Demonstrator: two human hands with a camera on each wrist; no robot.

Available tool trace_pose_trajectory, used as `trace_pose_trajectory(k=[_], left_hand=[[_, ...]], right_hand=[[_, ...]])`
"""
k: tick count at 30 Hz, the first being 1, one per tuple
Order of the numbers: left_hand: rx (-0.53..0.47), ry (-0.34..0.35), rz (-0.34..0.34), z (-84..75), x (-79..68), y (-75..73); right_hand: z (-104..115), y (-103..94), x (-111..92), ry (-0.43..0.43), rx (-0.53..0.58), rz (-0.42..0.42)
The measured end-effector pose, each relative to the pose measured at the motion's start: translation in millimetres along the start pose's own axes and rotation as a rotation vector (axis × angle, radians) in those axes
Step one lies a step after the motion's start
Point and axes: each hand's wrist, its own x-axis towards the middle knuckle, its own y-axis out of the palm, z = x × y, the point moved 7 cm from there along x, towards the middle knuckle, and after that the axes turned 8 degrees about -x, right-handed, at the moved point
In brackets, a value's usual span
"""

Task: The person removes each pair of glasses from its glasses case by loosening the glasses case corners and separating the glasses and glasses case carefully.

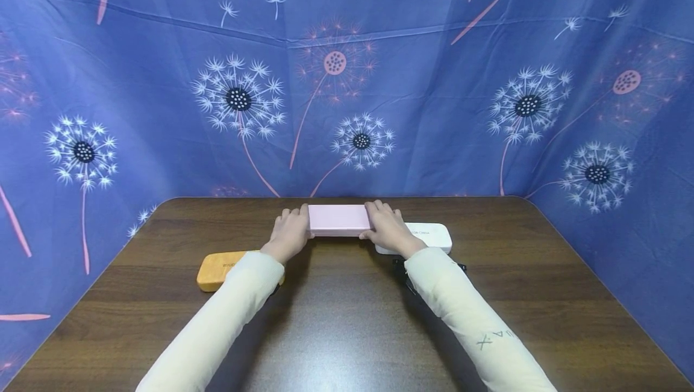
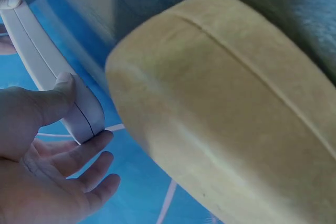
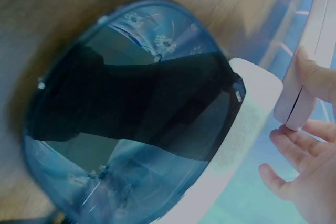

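A pale pink glasses case (image 1: 339,218) with a thin seam along its side is held level between both hands near the table's far edge. Its left end is pinched by my left hand (image 1: 291,231), thumb on the near side and fingers behind. My right hand (image 1: 387,227) grips the opposite end in the same way. In the left wrist view, the left thumb presses beside the seam of the pink case (image 2: 47,51), whose lid looks closed. The right wrist view shows the right thumb on the pink case (image 3: 310,51). Whether the case touches the table cannot be told.
A yellow-orange glasses case (image 1: 212,271) lies under the left forearm. On the right, a white glasses case (image 1: 434,236) lies behind dark sunglasses (image 3: 157,93), partly covered by the right forearm. A blue dandelion-print curtain (image 1: 423,79) hangs behind the brown wooden table (image 1: 336,320).
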Motion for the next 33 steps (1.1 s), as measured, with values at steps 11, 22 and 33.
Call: trace_pose_trajectory(k=[11, 22, 33], left_hand=[[0.044, 0.148, -0.151, -15.8, -27.5, -12.6], [0.063, 0.169, -0.170, -25.9, -53.3, -14.2], [0.109, 0.184, -0.180, -31.3, -77.0, -10.6]], right_hand=[[5, -9.7, -24, -0.064, -0.013, -0.042], [11, -15.3, -49, -0.085, -0.015, -0.053], [19, -15.1, -72, -0.121, -0.004, -0.059]])
